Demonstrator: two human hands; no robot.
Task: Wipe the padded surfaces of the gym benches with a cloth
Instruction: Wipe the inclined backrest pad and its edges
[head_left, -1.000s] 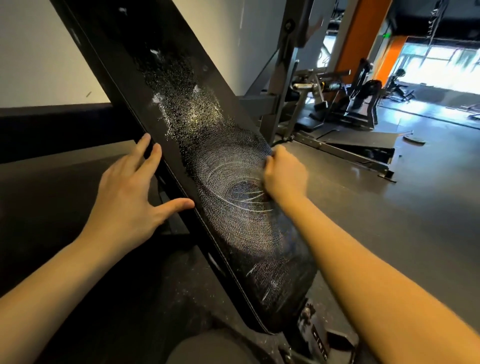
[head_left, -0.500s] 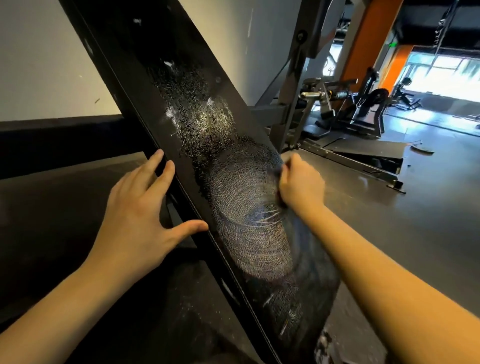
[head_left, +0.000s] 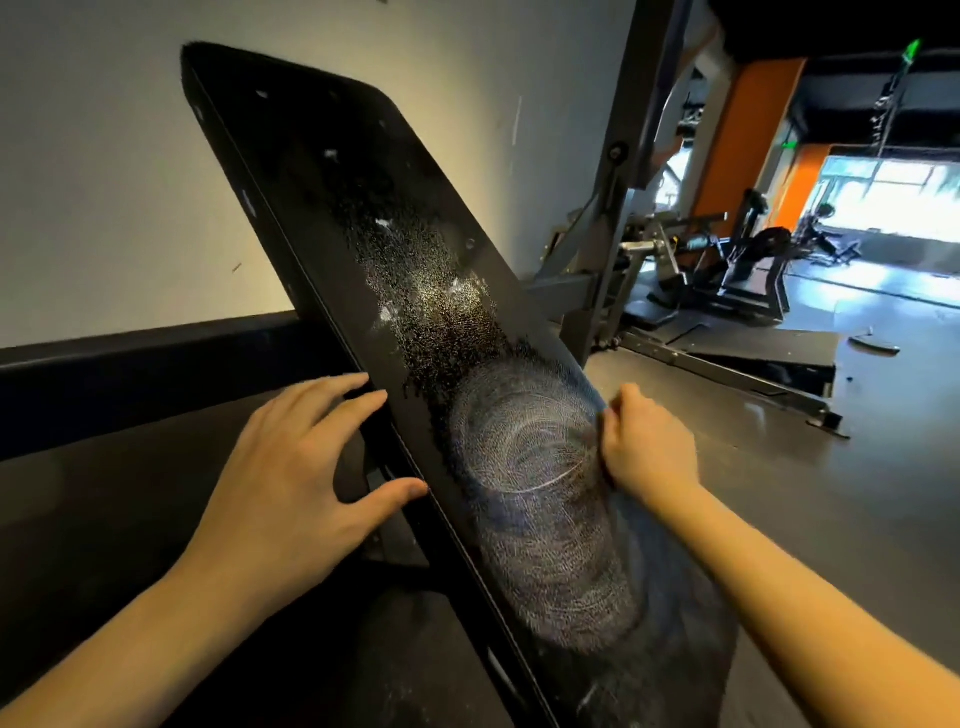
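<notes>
Head view — where is the bench pad (head_left: 415, 291)? asks the first one.

Right in the middle, says the second. It is long and black and it leans. Its top end is up by the pale wall (head_left: 104, 182) and its low end is down near the person. White specks and round rub marks (head_left: 524, 467) are on it.

What about the left hand?

The left hand (head_left: 296, 483) is open. Its fingers are straight and spread out, and they reach to the pad's left edge. The thumb tip touches that edge. The arm comes up from the bottom left corner.

And the right hand?

The right hand (head_left: 647, 447) is at the pad's right edge, just beside the round marks. Its fingers are curled in tight like a fist. The arm comes in straight from the bottom right, across the low part of the pad.

Does it hold the cloth?

I cannot tell — a dark bluish patch (head_left: 665, 582) lies on the pad by the wrist, but it is too dim.

What is behind?

A grey metal frame (head_left: 613, 208), an orange pillar (head_left: 748, 145) and gym machines (head_left: 737, 270) well back.
</notes>
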